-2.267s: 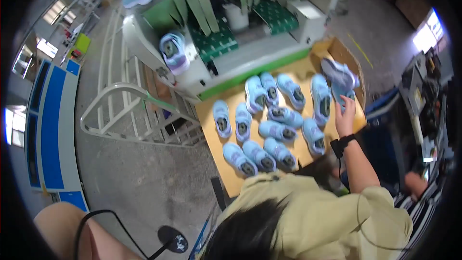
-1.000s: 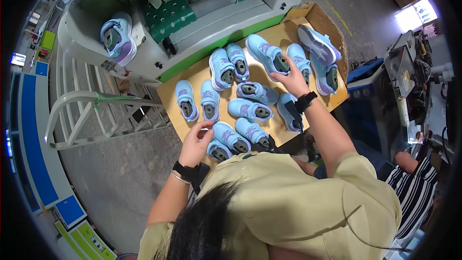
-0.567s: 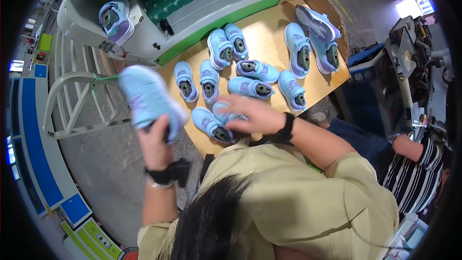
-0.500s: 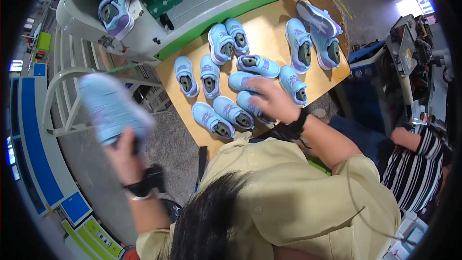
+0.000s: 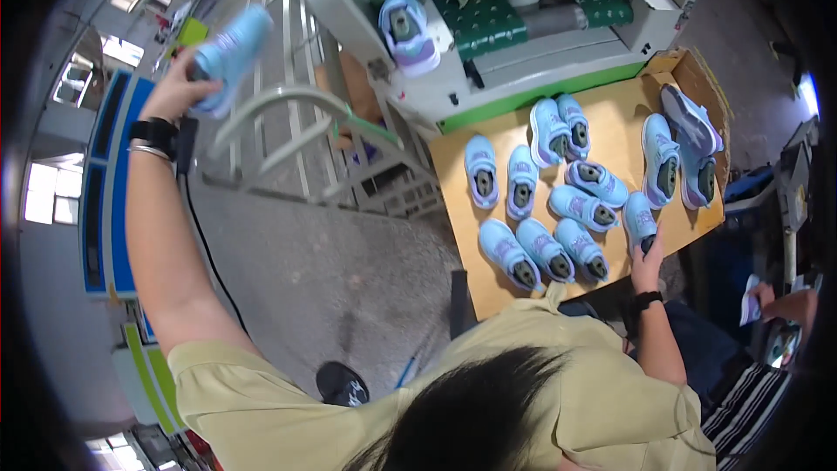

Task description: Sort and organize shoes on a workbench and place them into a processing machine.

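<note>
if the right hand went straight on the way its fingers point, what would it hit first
The shoe at its fingertips: the right hand seems to be touching its heel. Beyond that, roughly in line, another shoe lies farther up the board, though depth is hard to judge.

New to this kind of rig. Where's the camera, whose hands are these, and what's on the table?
There's no robot: one person works bare-handed, filmed by a wide fisheye camera worn on their head, looking down, so edges bend. The left hand holds up a light blue shoe, blurred. The right hand is at the heel of another shoe on the wooden tabletop; whether it grips is unclear. More blue shoes lie there. Beyond stands a machine with a green belt.
</note>
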Action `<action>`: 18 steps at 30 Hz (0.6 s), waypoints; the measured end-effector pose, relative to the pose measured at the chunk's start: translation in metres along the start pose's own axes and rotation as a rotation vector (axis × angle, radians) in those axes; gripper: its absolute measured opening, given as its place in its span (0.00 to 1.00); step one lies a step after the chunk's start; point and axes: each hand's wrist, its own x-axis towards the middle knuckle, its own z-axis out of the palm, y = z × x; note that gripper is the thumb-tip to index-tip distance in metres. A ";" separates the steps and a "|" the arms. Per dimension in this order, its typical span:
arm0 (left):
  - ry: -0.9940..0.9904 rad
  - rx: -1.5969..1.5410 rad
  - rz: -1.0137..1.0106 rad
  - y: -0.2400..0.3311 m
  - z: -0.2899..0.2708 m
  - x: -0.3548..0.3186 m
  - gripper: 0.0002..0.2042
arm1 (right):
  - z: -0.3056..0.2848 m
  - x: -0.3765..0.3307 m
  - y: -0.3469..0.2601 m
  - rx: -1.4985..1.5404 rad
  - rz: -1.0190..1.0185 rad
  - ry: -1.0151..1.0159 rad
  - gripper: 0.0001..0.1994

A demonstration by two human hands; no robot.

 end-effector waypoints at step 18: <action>-0.081 0.152 -0.067 -0.122 -0.094 0.041 0.34 | -0.056 0.119 0.011 0.210 0.156 0.611 0.24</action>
